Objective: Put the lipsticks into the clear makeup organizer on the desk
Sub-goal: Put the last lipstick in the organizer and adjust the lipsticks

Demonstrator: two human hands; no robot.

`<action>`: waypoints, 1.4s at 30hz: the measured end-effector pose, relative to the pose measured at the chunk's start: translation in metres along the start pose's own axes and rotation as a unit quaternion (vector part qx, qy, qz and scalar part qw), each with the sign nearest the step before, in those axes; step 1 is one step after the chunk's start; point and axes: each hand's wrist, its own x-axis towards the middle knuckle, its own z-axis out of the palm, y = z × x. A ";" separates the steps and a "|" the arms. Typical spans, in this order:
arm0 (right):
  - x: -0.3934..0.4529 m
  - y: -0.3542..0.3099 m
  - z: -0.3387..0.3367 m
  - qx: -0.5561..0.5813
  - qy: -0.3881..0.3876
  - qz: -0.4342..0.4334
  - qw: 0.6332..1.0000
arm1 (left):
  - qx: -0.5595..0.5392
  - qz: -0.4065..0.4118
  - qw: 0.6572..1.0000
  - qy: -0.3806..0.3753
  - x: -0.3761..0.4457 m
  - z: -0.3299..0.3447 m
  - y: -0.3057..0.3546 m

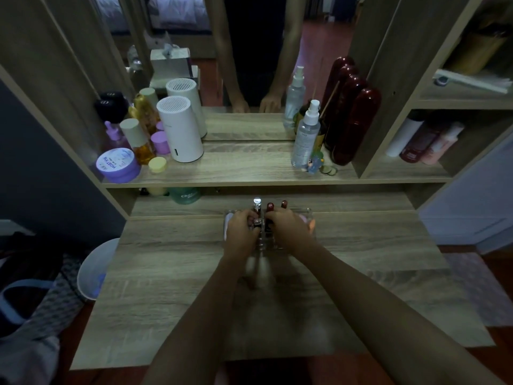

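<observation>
The clear makeup organizer (307, 215) stands on the wooden desk (172, 273), mostly covered by both hands. Three lipsticks stand upright at its back: one with a silver cap (257, 204), a dark red one (270, 207) and another red one (284, 204). My left hand (241, 232) is over the organizer's left part, fingers closed on a small lipstick (257, 222) near the middle. My right hand (288, 227) is over the right part, fingers curled on a dark lipstick (268, 226). The slots under the hands are hidden.
The shelf above the desk holds a white cylinder device (180, 129), a purple jar (118, 165), bottles, a spray bottle (306, 134) and dark red cases (352, 120) against a mirror. A white bin (94, 268) stands left of the desk.
</observation>
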 end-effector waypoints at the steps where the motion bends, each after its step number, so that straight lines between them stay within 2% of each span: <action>1: -0.001 0.001 0.001 0.003 0.014 -0.012 1.000 | -0.007 0.001 1.000 0.002 0.000 0.000 0.000; 5: -0.005 0.006 -0.002 0.047 0.081 -0.039 0.995 | -0.026 0.005 1.000 -0.003 0.001 -0.002 -0.003; 10: -0.005 0.023 -0.022 0.126 0.216 -0.029 0.968 | -0.057 -0.002 0.998 -0.007 0.003 -0.009 0.000; 17: 0.011 0.032 -0.031 0.120 0.130 0.028 0.984 | -0.070 0.020 0.997 0.005 0.013 -0.017 0.012; 21: 0.013 0.034 -0.031 0.149 0.123 0.043 0.980 | -0.081 0.026 0.996 0.014 0.016 -0.019 0.014; 42: 0.017 0.030 -0.031 0.133 0.119 0.036 0.983 | -0.060 0.022 0.998 -0.007 0.013 -0.018 0.012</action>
